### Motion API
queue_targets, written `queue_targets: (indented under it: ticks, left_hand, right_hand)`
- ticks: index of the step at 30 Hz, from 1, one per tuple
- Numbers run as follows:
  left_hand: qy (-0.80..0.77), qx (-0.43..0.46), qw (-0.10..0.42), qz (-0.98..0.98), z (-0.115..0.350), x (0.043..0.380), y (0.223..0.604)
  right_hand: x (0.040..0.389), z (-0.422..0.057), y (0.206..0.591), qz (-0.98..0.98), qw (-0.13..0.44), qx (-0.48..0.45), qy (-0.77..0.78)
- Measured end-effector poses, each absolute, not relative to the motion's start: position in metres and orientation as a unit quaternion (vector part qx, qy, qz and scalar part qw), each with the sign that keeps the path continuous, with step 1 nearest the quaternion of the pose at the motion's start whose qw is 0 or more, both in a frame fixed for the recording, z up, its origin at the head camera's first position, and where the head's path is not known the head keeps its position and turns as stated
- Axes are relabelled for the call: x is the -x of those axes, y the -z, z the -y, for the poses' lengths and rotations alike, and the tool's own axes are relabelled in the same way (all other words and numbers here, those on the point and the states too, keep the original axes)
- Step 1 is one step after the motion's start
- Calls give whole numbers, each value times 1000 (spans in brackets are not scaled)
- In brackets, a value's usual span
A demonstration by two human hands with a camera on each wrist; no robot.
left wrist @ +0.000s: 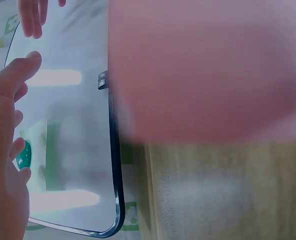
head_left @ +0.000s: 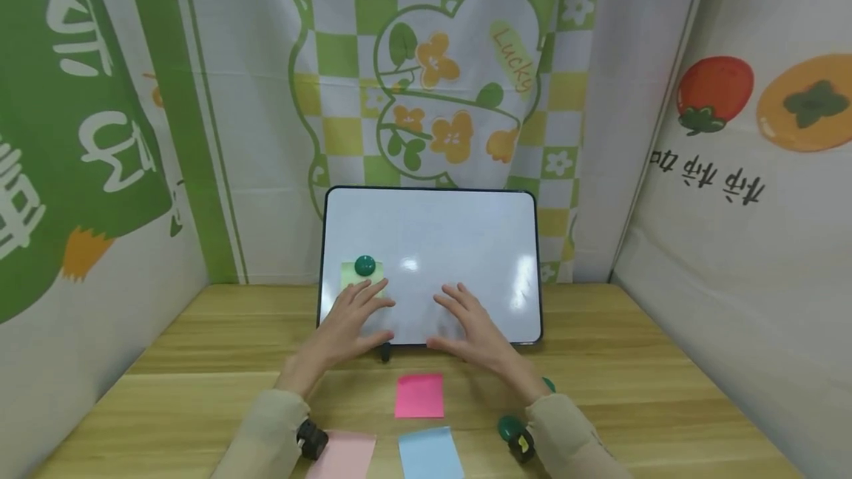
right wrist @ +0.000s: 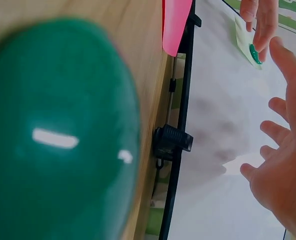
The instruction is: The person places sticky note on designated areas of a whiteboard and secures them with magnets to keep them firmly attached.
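A whiteboard (head_left: 452,242) with a black frame leans upright at the back of the table. On its lower left a round green magnet (head_left: 364,265) sits over a pale green sticky note (head_left: 348,274). My left hand (head_left: 347,327) is spread in front of that note, overlapping its lower part in the head view. Opposite it, my right hand (head_left: 475,333) hovers before the board's lower middle with fingers apart. Both palms face inward, and neither hand holds anything. The right wrist view shows the right hand (right wrist: 288,155) over the white surface.
Nearest the hands lies a bright pink sticky note (head_left: 419,395). Closer in are a light pink note (head_left: 342,455) and a blue note (head_left: 431,454). Green magnets (head_left: 511,428) lie by the right wrist. A black clip-like foot (right wrist: 172,141) supports the board's lower edge.
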State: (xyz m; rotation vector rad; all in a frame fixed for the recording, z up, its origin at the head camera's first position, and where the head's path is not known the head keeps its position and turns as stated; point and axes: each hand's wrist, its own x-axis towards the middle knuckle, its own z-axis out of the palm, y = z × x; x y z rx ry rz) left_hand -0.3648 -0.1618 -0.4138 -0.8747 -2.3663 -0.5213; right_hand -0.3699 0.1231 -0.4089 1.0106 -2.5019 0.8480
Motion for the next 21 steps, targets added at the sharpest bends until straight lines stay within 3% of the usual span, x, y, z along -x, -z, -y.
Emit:
queue_targets:
  ticks: [13,21]
  left_hand:
    - [180,331,246,893,159,359,414]
    - [177,339,209,900,156,357,415]
  right_hand:
    - [370,-127,412,878,119,-367,-284]
    - [366,-135,410,878,63,-375,-292]
